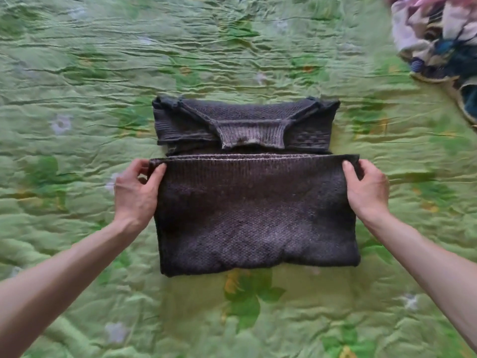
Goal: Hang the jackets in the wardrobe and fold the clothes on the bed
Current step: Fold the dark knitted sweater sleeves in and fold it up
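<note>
Head view: dark knit sweater (258, 215) lies half-folded mid-bed on green quilted bedspread (77, 86). Left hand (135, 192) and right hand (366, 189) each pinch a corner of the folded-over hem. Clothes pile (438, 42) far right.

Two bare forearms are seen — no sleeves, watch or rings are worn; the left hand (135, 192) and right hand (366, 188) are uncovered.
</note>
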Motion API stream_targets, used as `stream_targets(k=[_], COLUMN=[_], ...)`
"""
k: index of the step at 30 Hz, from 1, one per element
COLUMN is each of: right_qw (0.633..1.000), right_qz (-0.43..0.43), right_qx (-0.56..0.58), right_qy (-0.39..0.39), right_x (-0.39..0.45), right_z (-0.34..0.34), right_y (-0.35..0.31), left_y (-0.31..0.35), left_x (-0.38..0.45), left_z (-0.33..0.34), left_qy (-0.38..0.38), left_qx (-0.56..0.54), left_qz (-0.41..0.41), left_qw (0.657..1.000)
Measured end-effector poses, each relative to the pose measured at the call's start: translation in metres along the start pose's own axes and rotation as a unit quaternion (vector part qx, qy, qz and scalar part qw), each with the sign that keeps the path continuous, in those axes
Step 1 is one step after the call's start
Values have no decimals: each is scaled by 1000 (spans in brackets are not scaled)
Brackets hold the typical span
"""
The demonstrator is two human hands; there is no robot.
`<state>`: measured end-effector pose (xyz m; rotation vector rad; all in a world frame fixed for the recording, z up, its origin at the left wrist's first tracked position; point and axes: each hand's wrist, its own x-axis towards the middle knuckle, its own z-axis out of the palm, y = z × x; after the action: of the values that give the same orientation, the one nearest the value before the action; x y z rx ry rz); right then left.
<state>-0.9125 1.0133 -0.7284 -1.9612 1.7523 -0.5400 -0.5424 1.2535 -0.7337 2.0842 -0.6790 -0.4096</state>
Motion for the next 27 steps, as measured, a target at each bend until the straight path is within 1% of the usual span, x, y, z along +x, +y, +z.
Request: stream_targets(k=[4,8,13,15,18,19,21,22,23,24,26,27], right_qw=[998,996,992,992,997,998,996,991,982,969,936,919], right_qz=[10,13,25,36,49,35,-38,-96,-167,-236,-338,-371], right_qx=[-69,-89,-113,-111,-54,-42,-71,-85,-86,-76,-69,-85], right_qy=[10,16,44,37,3,5,28,37,32,7,-72,-107], right_x=[16,29,34,34,37,35,26,15,2,-14,-52,-72], right_z=[17,32,46,48,50,49,41,36,33,30,32,37], right_y=[-7,-7,-5,-1,4,5,6,4,1,-2,-5,-3], left_y=[-15,-20,-21,-22,-19,-15,-2,2,8,13,14,11], left_x=[28,42,54,60,65,64,52,42,28,11,-27,-48], left_z=[10,22,34,39,41,41,40,39,37,35,36,42], left_qy=[-9,-19,16,9,-7,-6,3,9,10,-4,-76,-116], left_qx=[8,10,31,44,86,98,168,213,251,281,333,351], left_qz=[-37,-30,-18,-26,-53,-64,-71,-48,5,84,240,288], left_qw=[999,999,999,999,995,993,983,976,968,956,909,884])
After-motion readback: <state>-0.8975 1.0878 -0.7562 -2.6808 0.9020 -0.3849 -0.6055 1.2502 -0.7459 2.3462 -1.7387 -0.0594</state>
